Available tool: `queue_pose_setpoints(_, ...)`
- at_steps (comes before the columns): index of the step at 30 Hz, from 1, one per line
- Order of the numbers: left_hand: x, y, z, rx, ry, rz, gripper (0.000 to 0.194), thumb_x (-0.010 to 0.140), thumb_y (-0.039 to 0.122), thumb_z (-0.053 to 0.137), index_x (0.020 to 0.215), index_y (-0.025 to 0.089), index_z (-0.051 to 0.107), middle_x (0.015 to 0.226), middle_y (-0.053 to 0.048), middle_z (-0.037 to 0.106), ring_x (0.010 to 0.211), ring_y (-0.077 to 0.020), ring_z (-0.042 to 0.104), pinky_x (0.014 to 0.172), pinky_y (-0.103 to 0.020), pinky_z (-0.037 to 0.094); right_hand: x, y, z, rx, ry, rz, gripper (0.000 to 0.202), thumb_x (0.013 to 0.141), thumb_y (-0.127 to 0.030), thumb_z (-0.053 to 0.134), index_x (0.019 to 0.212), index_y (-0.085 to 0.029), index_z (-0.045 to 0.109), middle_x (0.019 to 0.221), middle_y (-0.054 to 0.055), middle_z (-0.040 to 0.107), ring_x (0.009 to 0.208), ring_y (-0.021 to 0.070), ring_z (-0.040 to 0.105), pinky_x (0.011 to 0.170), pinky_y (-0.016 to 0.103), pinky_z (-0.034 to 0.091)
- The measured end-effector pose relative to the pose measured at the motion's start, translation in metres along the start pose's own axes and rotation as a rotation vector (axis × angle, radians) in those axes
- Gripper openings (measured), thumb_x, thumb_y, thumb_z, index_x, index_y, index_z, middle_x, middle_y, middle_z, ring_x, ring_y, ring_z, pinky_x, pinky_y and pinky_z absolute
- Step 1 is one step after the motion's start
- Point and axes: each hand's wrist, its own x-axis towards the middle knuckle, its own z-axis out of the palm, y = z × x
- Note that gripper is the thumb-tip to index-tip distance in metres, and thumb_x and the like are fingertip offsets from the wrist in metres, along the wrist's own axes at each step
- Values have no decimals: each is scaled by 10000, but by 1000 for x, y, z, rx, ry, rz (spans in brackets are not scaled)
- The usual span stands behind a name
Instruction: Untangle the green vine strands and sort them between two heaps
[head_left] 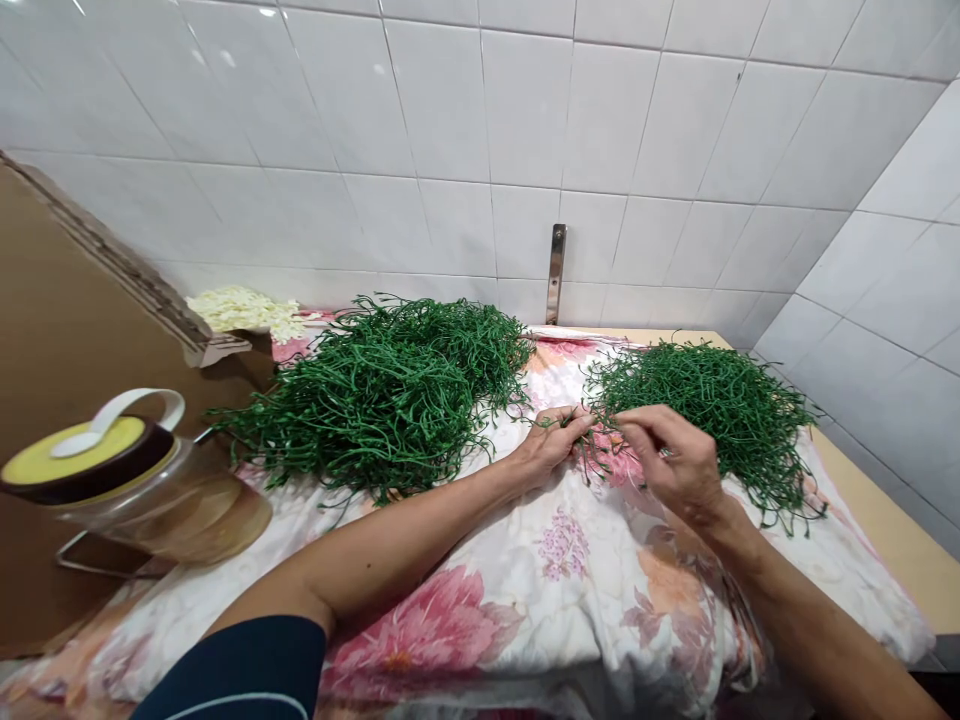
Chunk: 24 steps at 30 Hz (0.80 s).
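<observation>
Thin green stems (594, 450) hang between my two hands over the floral cloth. My left hand (551, 440) is closed on some of them, thumb and fingers pinched together. Close by on the right, my right hand (675, 460) pinches the stems with thumb and forefinger. A large heap of green stems (390, 390) lies to the left of my hands, and a smaller green heap (697, 410) lies just behind and to the right of my right hand.
The floral cloth (480, 560) covers a light wooden table (885, 510). At the left stand a clear jar with a yellow lid (187, 510) and a cardboard box (67, 300). Pale yellow pieces (244, 310) lie behind the box edge. A metal bracket (556, 275) is on the tiled wall.
</observation>
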Motion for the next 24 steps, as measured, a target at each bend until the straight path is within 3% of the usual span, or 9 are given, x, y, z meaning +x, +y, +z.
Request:
queue_pose_setpoints(3,-1,0,2,-33,-17,-48,427,723,502,842,761,150,602,673,19,539,510,-56,445,465,-210,314,5,12,-12,2,239,204,199,991,-342,595,1042,-205,730,957,80,749,785,205,683,687,329,533)
queue_pose_setpoints(5,-2,1,3,-68,-53,-71,428,725,492,849,768,151,594,695,16,547,528,-53,460,493,-205,346,6,26,-15,8,284,299,234,978,-376,604,1049,-189,726,946,81,757,759,200,680,666,318,522)
queue_pose_setpoints(7,-4,3,4,-84,-86,-73,426,734,481,848,761,152,579,705,16,545,548,-54,475,518,-202,368,5,38,-14,24,211,349,234,950,-384,636,1027,-184,732,938,77,765,770,200,685,684,314,524)
queue_pose_setpoints(9,-5,5,5,-60,-120,-76,427,738,485,843,755,153,574,684,24,529,538,-53,460,509,-200,353,4,44,-10,62,51,369,217,926,-378,658,984,-188,746,918,68,770,780,202,689,700,311,527)
queue_pose_setpoints(13,-6,7,5,22,-158,-68,436,748,523,821,792,149,601,660,28,518,506,-50,414,476,-204,298,3,39,0,131,-209,353,223,929,-379,642,968,-196,763,914,51,776,805,199,691,722,302,522)
queue_pose_setpoints(20,-5,7,5,181,-151,-2,470,762,583,777,724,159,580,620,27,480,512,-63,387,477,-215,282,4,34,3,222,-314,424,312,879,-471,687,853,-167,752,779,42,744,697,178,654,622,269,495)
queue_pose_setpoints(24,-2,2,2,235,-134,45,453,785,582,749,723,163,586,613,25,486,520,-74,384,488,-223,286,3,34,2,127,-288,358,300,902,-457,662,861,-174,754,766,37,733,700,175,638,622,266,484)
